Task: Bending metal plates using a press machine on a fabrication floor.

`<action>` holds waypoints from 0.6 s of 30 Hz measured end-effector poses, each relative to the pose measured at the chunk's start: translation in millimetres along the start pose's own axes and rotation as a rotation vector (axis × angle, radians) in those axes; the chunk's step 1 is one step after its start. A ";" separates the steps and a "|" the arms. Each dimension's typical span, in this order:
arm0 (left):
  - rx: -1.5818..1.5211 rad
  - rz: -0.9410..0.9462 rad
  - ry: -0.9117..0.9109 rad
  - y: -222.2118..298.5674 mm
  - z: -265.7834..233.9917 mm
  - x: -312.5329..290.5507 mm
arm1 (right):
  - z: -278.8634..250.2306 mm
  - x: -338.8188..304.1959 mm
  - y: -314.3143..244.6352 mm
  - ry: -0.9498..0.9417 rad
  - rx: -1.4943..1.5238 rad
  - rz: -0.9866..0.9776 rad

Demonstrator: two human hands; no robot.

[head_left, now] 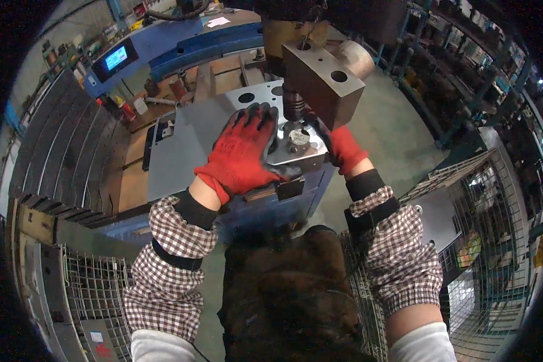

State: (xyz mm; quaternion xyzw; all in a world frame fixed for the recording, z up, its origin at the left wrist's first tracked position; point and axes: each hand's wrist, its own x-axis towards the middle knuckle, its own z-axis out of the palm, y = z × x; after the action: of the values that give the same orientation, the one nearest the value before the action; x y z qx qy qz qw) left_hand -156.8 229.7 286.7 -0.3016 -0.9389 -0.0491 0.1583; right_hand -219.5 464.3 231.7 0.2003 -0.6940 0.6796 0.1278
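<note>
My left hand [245,151], in a red glove with black fingers, lies flat on a grey metal sheet [190,133], its thumb spread toward the sheet's near edge. The sheet has several round holes. My right hand [342,148], gloved the same way, is at the sheet's right edge beside the press tooling; its fingers are mostly hidden behind a heavy steel block [326,81]. Between my hands a dark cylindrical punch [293,104] comes down close to the sheet, above a shiny die [298,139]. Whether the punch touches the sheet I cannot tell.
Behind the sheet runs a blue machine body with a lit control screen [116,58]. Stacked dark metal panels [60,142] stand at the left. Wire mesh baskets [96,289] flank me, another [489,211] at the right. Shelving [482,78] fills the far right.
</note>
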 end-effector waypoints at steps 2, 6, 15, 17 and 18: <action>0.010 -0.009 -0.021 0.3 -1.3 0.7 | 4.4 -2.0 2.7 0.035 0.059 0.096; 0.027 -0.003 0.019 -2.4 8.3 1.9 | 16.0 -4.1 7.6 0.149 0.344 0.063; 0.022 -0.001 0.022 -3.0 6.2 2.5 | 16.3 2.5 25.1 0.196 0.318 0.006; 0.035 0.001 0.030 -7.2 9.6 -0.1 | 18.7 5.6 32.8 0.212 0.334 0.038; 0.033 0.013 0.041 -7.4 10.6 0.9 | 17.3 7.6 33.5 0.215 0.323 0.041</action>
State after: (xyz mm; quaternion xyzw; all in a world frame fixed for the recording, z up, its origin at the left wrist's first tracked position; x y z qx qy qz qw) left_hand -164.6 226.2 277.0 -0.3040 -0.9342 -0.0384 0.1827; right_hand -239.8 446.1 204.4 0.1302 -0.5621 0.8022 0.1533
